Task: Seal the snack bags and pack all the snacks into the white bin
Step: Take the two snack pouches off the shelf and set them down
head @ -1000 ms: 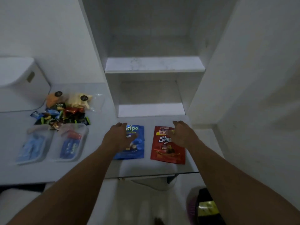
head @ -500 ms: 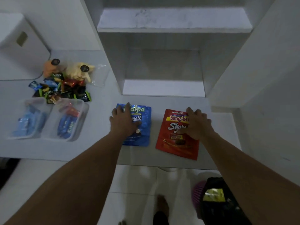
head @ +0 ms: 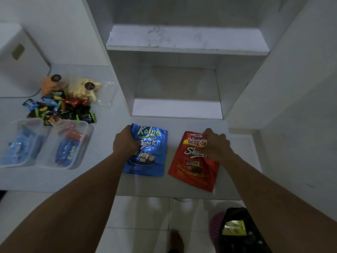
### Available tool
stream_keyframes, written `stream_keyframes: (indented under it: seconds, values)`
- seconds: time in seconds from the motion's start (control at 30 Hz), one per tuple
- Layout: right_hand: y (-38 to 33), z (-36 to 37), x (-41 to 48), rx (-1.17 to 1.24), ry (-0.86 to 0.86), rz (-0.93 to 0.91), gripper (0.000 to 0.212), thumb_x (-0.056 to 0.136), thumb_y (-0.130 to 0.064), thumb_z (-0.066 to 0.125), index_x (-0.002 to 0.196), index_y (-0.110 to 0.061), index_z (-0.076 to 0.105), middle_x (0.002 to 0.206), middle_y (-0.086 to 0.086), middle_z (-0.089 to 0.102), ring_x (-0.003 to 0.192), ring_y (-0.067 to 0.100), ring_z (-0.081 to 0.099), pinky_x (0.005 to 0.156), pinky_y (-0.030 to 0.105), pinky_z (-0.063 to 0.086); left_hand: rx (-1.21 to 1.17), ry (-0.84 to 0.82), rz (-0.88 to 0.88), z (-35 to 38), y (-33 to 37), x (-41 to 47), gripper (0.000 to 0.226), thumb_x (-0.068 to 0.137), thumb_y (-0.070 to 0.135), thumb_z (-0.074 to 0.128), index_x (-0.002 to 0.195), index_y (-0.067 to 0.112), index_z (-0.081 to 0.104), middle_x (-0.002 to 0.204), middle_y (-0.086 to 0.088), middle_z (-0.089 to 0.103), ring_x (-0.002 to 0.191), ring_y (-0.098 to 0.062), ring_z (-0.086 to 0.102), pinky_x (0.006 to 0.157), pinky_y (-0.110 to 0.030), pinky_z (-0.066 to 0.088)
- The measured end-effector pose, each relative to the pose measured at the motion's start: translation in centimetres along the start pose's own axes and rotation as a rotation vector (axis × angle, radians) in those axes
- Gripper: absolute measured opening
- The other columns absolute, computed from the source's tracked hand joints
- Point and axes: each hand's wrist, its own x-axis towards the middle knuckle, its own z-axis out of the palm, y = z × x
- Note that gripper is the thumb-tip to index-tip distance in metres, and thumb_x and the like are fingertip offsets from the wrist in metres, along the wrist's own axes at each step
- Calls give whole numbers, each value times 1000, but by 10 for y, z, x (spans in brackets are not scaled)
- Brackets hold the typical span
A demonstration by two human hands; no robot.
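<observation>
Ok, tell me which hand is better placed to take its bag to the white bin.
Left, probably. The left hand grips the blue Kalpa bag and is nearer the white bin at the far left of the counter; the right hand, gripping the red beng-beng bag, would have to cross over.

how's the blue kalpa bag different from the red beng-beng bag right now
Colour: the blue Kalpa bag is shiny blue; the red beng-beng bag is red with a yellow band.
Pose: the blue Kalpa bag lies nearly square to the counter edge; the red beng-beng bag lies skewed.
Grip: the left hand grips the blue one's upper left edge; the right hand grips the red one's upper right.
Shared: both lie on the white counter.
</observation>
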Motion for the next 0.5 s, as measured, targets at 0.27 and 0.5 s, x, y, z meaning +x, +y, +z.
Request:
stream_keyframes:
  seconds: [0.27,0.5]
  values:
    - [-15,-44,-28,215,-24,-116,24,86,-8,57,108,-19,60,99,3,67,86,20,66,63,24,47,-208,-104,154,-49,30,-14,28,86,9,65,113,13,65,108,-12,72,102,-32,65,84,-31,45]
    - [-40,-111,-100,236,141,-118,55,81,-12,65,131,-35,59,112,1,72,93,18,70,75,21,51,-272,-125,437,-129,72,-47,60,61,27,62,121,25,59,112,-6,70,104,-27,66,97,-43,50]
